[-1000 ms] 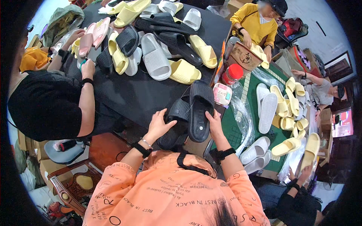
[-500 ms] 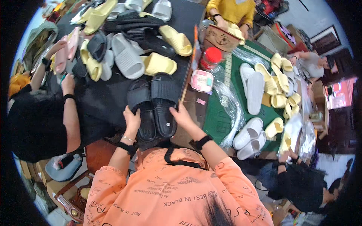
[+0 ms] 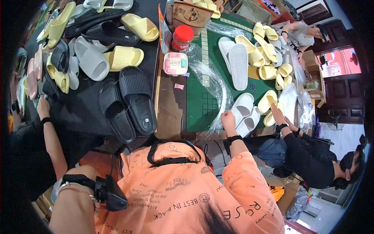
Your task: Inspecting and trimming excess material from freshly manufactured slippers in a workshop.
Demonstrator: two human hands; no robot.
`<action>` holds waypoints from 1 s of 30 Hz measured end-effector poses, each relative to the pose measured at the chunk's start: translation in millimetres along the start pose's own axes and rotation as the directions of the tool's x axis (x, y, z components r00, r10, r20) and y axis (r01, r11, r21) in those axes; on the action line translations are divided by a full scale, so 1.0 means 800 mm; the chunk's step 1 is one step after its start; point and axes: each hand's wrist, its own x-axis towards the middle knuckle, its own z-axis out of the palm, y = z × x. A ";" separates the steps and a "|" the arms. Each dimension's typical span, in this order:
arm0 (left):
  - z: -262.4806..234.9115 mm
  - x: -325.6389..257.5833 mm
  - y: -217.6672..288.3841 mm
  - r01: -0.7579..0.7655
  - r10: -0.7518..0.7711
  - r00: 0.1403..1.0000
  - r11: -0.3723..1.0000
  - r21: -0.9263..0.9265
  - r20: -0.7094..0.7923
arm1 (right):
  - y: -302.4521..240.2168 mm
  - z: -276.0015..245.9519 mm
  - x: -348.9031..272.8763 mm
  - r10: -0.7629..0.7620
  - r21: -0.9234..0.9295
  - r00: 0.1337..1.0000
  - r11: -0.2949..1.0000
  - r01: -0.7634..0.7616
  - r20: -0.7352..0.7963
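A pair of black ridged slides [image 3: 138, 101] lies side by side at the near edge of the black table, with neither hand on it. My right hand [image 3: 229, 121] is closed at the near edge of the green mat, beside clear plastic wrap [image 3: 212, 84] and a pair of white slides [image 3: 243, 111]. What its fingers hold, if anything, is hidden. At the lower left my left arm is raised close to the camera, with a bracelet and a black wristband. Only a little of my left hand [image 3: 83, 171] shows beyond the band; its fingers are hidden.
Yellow, grey, black and pink slides crowd the black table [image 3: 83, 115]. A red-lidded jar [image 3: 182, 38], a small white box [image 3: 175, 63] and a brown box [image 3: 190, 13] stand between the surfaces. More slides lie on the green mat [image 3: 198, 117]. Co-workers are at both sides.
Both my hands have let go of the black slides, which now lie on the table. My right hand has moved right to the mat; my left has drawn back toward me. The view has shifted right.
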 end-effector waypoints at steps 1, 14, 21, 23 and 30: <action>0.007 0.003 -0.007 0.028 -0.025 0.997 0.999 -0.043 0.067 | 0.004 -0.007 -0.003 0.060 -0.010 0.998 0.998 -0.059 0.025; 0.162 0.120 -0.087 0.531 0.028 0.470 0.789 -0.308 0.882 | 0.026 0.014 -0.017 0.072 -0.091 0.992 0.994 -0.063 0.099; 0.159 0.151 -0.187 0.626 -0.529 0.411 0.756 0.192 0.742 | 0.013 -0.036 -0.008 0.068 -0.082 0.987 0.995 -0.056 0.145; 0.137 0.142 -0.242 0.621 -0.730 0.369 0.654 0.431 0.576 | 0.018 -0.044 -0.006 0.098 -0.023 0.980 0.995 -0.095 0.175; 0.144 0.080 -0.369 0.846 -0.974 0.144 0.212 0.490 0.173 | -0.101 -0.094 -0.084 0.004 0.653 0.762 0.512 -0.558 0.647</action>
